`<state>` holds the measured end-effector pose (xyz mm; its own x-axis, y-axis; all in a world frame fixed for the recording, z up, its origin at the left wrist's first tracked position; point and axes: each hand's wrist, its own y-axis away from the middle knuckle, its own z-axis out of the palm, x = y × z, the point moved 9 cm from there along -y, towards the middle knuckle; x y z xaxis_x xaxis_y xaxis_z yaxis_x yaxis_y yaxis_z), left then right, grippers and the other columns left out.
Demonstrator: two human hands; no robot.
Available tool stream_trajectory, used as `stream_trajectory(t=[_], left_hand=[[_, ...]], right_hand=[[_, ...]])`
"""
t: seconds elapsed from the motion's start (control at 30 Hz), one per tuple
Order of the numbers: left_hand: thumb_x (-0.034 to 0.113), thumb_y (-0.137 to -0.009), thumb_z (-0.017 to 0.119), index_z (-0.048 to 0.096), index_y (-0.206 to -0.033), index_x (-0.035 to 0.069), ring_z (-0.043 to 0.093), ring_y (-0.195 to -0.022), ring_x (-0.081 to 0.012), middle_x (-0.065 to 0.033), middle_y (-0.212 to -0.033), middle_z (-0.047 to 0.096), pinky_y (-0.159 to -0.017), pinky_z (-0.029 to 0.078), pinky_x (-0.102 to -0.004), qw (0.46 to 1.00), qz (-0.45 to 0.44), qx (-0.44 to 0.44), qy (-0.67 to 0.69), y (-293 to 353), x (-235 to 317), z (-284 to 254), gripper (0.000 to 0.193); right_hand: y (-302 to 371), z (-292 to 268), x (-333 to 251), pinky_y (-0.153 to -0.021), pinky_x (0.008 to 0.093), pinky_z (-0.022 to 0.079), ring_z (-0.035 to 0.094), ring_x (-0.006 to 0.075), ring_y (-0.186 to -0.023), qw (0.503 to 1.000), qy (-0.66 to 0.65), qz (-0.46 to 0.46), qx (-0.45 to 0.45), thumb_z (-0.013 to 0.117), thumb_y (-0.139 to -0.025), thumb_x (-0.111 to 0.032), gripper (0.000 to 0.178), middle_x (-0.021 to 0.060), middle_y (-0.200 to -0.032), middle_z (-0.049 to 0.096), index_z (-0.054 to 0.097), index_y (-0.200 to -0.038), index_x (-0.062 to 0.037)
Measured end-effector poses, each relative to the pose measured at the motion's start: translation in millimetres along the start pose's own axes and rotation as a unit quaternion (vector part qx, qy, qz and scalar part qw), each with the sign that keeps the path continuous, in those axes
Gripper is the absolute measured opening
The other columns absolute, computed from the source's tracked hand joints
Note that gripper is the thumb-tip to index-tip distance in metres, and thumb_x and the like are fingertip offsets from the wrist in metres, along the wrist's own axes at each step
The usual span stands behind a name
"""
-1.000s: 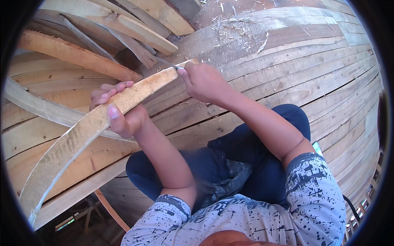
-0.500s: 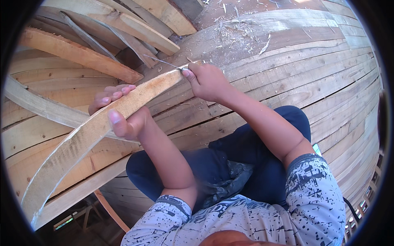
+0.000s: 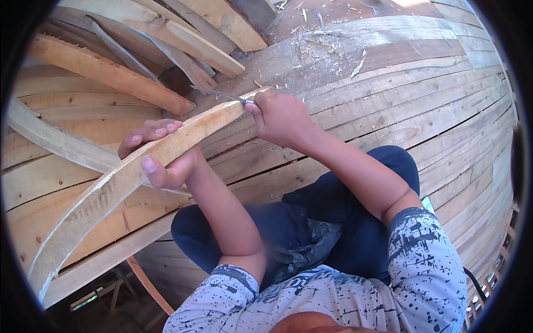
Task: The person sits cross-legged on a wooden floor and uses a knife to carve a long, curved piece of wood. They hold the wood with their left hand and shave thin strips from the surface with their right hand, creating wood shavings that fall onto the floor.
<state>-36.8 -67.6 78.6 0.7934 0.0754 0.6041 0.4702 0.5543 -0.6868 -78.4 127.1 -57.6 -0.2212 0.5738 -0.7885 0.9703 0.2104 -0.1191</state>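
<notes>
Pale wood: curved board (image 3: 129, 173) in hand, thin metal blade (image 3: 221, 95) by its narrow end

Left hand (image 3: 180, 168) — four fingers laid side by side over the board's far edge, thumb on the near side, the board clasped between. Right hand (image 3: 284, 119) curled into a fist around the tool, thumb by the metal collar; handle hidden. Blade points left from the fist; cannot tell whether its edge touches wood.

Board slants across the person's front, from lower left up to the right fist. Below it, a greyish curved rib (image 3: 64, 140) crosses at an angle. Beyond, a sawn orange-brown beam (image 3: 111, 72). Past the right hand — plank flooring (image 3: 366, 111), wood shavings (image 3: 319, 49) scattered at the top. Dark trousers (image 3: 358, 191), knees bent.
</notes>
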Motion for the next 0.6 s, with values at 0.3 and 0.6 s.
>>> stream_trajectory(t=[0.3,0.6], left_hand=[[0.041,-0.076,0.059,0.055,-0.095,0.006,0.05,-0.05,-0.0178,-0.0069,-0.064,0.051,-0.044,0.048,-0.0287,1.0,0.012,-0.019,-0.002,1,4,1,0.039],[0.039,-0.081,0.059,0.049,-0.101,0.006,0.051,-0.049,-0.0192,-0.009,-0.066,0.051,-0.046,0.051,-0.0285,0.999,0.008,-0.036,0.019,1,1,-2,0.039]], right_hand=[[5,-4,-10,-0.061,0.0548,0.048,0.063,0.0443,-0.067,1.0,0.003,0.009,-0.017,0.05,-0.1,-0.032,0.035,0.0212,-0.066,0.063,0.062,-0.084,-0.0037],[9,-14,-15,-0.056,0.0521,0.046,0.061,0.0429,-0.061,0.998,-0.023,-0.048,0.038,0.052,-0.1,-0.033,0.034,0.019,-0.062,0.059,0.058,-0.082,-0.0047]])
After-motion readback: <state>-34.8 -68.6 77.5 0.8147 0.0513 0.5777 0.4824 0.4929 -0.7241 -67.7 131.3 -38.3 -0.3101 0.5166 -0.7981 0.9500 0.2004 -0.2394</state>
